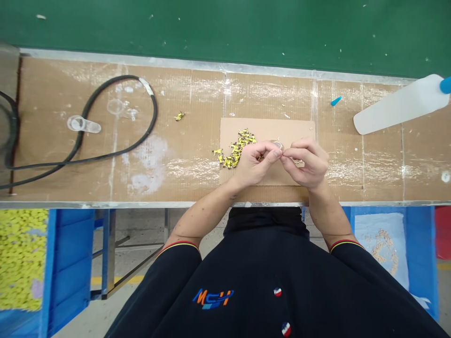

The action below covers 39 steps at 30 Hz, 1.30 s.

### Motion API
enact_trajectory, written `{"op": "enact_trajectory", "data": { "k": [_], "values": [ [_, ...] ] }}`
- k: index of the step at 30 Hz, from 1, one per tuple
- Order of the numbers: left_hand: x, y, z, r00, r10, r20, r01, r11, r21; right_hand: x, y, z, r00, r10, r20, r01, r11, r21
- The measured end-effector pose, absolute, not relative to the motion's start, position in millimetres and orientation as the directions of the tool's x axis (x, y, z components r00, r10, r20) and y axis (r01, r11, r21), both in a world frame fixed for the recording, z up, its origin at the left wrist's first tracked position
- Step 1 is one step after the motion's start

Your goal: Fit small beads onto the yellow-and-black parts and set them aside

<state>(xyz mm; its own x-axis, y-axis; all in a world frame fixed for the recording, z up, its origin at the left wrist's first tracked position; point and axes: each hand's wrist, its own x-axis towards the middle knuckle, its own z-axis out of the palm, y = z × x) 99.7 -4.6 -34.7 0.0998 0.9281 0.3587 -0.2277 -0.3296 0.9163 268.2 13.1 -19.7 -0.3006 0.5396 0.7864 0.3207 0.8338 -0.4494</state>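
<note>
**Fine pinching work at the middle of the surface**

At the middle of the cardboard-covered surface [197, 180], the person's left hand [253, 165] and right hand [305, 163] are drawn close together over a loose cardboard sheet [268, 126]. The work in hand is small and fiddly. Both grips are pressed together, their fingertips [274, 152] meeting above the sheet, but whatever they pinch is too small to make out. A clear round piece [276, 145] sits just beyond them.

A heap of gold-yellow metal pieces [234, 150] lies at the left end of the sheet, just beside the left hand, with a few spilling past the edge. Their exact shape is too small to tell. A few tiny pale-gold bits [299, 161] lie by the right hand, and a stray gold piece [179, 116] rests well apart on the surface.

Farther left lie a coiled black cable [88, 159] and a clear plastic scoop [82, 124]. To the right are a white paddle [398, 108] and a small blue piece [336, 101].
</note>
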Motion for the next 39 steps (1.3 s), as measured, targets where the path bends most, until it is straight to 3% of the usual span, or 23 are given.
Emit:
{"op": "enact_trajectory", "data": {
  "k": [6, 9, 12, 16, 31, 39],
  "values": [
    [99.3, -3.5, -37.3, 0.082, 0.926, 0.369, -0.127, -0.358, 0.925, 277.7, 17.2, -14.5, -0.311, 0.696, 0.647, 0.377, 0.715, -0.588],
    [88.0, 5.6, -39.7, -0.022, 0.959, 0.283, -0.221, -0.28, 0.934, 291.4, 29.5, -15.6, -0.329, 0.78, 0.533, 0.425, 0.626, -0.654],
    [70.6, 17.6, -41.8, -0.087, 0.986, 0.143, -0.382, -0.166, 0.909, 302.4, 41.6, -22.2, -0.421, 0.798, 0.432, 0.492, 0.601, -0.63],
    [57.2, 27.5, -46.9, -0.091, 0.994, 0.055, -0.385, -0.086, 0.919, 305.1, 46.9, -30.8, -0.502, 0.786, 0.361, 0.524, 0.608, -0.596],
    [60.8, 30.7, -59.6, -0.074, 0.982, 0.172, -0.222, -0.184, 0.958, 300.4, 46.0, -34.7, -0.491, 0.82, 0.294, 0.583, 0.56, -0.588],
    [62.6, 26.8, -50.0, -0.053, 0.99, 0.134, -0.284, -0.143, 0.948, 300.1, 45.6, -34.9, -0.533, 0.801, 0.273, 0.573, 0.58, -0.579]
  ]
}}
